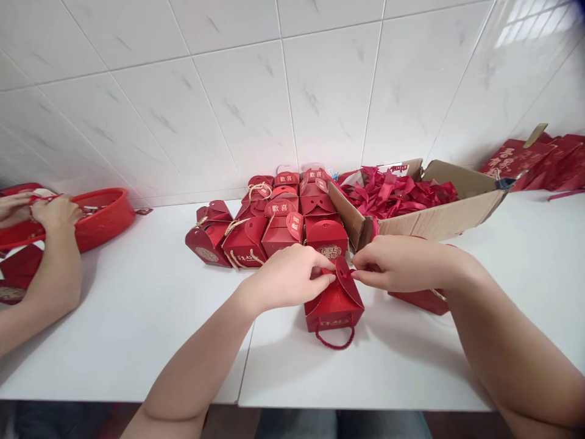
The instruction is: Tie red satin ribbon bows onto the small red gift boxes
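A small red gift box (336, 306) with a red cord handle stands on the white table (137, 317) in front of me. My left hand (287, 274) pinches the top of the box from the left. My right hand (397, 262) pinches a thin red ribbon at the box top from the right. Both hands have their fingers closed at the box's top flaps. Behind them stands a cluster of several finished red gift boxes (274, 225) with tags and gold cords.
An open cardboard box (439, 213) full of red ribbons (393, 192) lies at the back right. Flat red packs (539, 158) lie far right. At the left, another person's hands (36, 213) work by a red basket (105, 213). A red piece (420, 300) lies under my right wrist.
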